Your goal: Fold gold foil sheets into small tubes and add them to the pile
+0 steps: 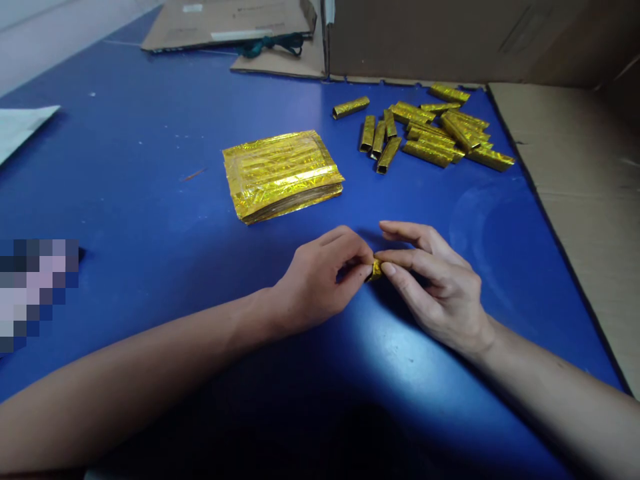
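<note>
Between my two hands is a small gold foil tube (377,269), mostly covered by the fingers. My left hand (330,273) pinches its left end between thumb and forefinger. From the other side, my right hand (440,283) grips it with thumb and index finger, the remaining fingers held loosely apart. A stack of flat gold foil sheets (283,170) lies just beyond my left hand. Past my right hand, several folded gold foil tubes (427,152) lie in a loose heap, some with their hollow ends showing.
The blue table (150,193) carries everything. A cardboard box wall (425,43) stands at the back, and a cardboard flap (575,167) runs along the right edge. Flat cardboard (200,23) with a dark green ribbon (273,45) lies at the back left. A pale sheet (25,127) sits far left.
</note>
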{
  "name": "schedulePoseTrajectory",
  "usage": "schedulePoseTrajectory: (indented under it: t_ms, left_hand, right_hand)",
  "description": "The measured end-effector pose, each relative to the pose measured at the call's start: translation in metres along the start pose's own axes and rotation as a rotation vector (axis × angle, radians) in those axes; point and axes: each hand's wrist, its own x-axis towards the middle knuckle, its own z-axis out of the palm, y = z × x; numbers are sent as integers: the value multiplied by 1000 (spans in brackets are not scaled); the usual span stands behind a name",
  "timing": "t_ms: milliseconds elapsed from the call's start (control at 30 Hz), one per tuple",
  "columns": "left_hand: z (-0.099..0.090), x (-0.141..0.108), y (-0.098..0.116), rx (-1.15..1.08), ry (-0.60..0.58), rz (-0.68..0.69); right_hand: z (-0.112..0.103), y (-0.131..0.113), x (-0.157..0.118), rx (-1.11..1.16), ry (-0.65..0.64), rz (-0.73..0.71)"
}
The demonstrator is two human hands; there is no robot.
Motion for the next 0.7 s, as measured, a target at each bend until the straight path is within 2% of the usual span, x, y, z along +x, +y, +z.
schedulePoseTrajectory:
  t_ms: [133,367,700]
  left_hand:
    - [1,-1,0,4,7,-81]
    - [1,0,1,-1,-18,-98]
    - [1,0,2,-14,12,-39]
  right_hand:
    - [1,0,-1,-9,-10,-30]
    - [1,-2,-2,-26,-25,-47]
    - [1,-1,-1,-23,-35,-28]
